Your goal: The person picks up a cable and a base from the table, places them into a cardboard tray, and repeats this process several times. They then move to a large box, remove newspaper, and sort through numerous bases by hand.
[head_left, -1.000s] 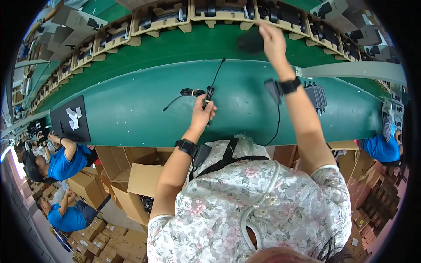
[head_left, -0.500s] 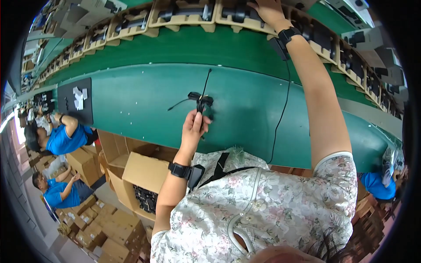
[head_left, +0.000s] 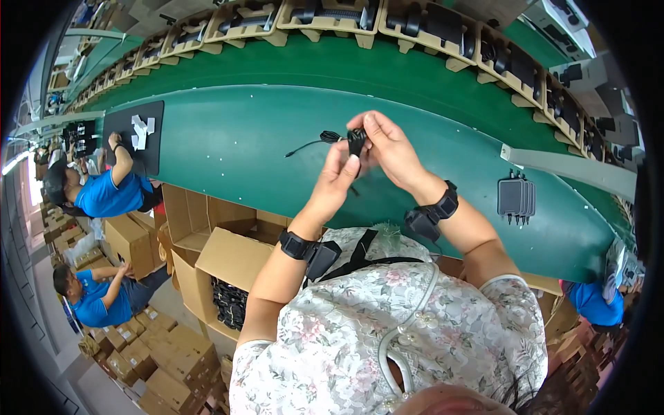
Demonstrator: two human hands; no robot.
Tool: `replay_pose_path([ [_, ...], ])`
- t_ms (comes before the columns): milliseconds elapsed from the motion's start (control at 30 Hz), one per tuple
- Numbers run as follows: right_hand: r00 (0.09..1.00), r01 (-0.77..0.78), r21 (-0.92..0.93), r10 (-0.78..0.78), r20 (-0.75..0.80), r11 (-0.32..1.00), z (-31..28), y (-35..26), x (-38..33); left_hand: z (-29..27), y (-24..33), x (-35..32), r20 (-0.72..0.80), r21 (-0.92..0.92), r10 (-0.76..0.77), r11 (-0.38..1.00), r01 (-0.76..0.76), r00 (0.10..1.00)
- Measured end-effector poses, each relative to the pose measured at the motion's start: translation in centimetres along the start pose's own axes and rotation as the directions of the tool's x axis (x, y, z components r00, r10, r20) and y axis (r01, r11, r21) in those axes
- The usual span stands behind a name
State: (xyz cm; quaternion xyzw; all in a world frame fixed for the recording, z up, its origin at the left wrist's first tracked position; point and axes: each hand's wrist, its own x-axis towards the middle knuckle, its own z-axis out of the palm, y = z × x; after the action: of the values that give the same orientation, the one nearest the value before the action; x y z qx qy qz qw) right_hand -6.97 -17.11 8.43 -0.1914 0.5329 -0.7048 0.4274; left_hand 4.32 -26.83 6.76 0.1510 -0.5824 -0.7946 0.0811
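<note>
Over the green bench in front of me, both hands are on a bundle of thin black cable. My left hand pinches its lower part between thumb and fingers. My right hand has thumb and fingertips closed on the top of the bundle. Left of it, close to my left fingertips, is a small black cable coil with a straight end pointing left. Whether that coil hangs from the bundle or lies on the bench, I cannot tell. Black straps with small boxes circle both wrists.
Cardboard trays holding black parts line the far side. Several black boxes with stubs stand at right, near a grey metal bar. At left is a black mat with white pieces. An open carton stands below; people in blue work left and right.
My right hand has come back from the far trays to the cable bundle. My left hand has raised the bundle slightly and moved right. The view has shifted, showing the black boxes at right.
</note>
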Motion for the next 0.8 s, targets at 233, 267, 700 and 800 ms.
replay_pose_path([
  [233,0.887,0.456,-0.716,-0.336,0.317,0.529,-2.4,-1.8,-1.7,-1.4,0.7,0.3,0.295,0.621,0.092,0.738,-0.264,0.951],
  [267,0.887,0.457,-0.719,-0.335,0.319,0.524,-2.5,-1.8,-2.3,-1.0,0.5,0.2,0.385,0.806,0.231,0.388,-0.448,0.893],
  [700,0.785,-0.117,-0.975,-0.583,-0.208,0.19,-13.9,-10.4,8.4,-3.1,-3.2,-1.2,-0.031,0.84,0.357,0.515,-0.169,0.934],
  [800,0.795,-0.322,-0.947,-0.54,-0.278,0.013,-17.0,-11.8,11.7,-4.1,-4.7,-2.8,-0.129,0.826,0.289,0.56,-0.058,0.949],
])
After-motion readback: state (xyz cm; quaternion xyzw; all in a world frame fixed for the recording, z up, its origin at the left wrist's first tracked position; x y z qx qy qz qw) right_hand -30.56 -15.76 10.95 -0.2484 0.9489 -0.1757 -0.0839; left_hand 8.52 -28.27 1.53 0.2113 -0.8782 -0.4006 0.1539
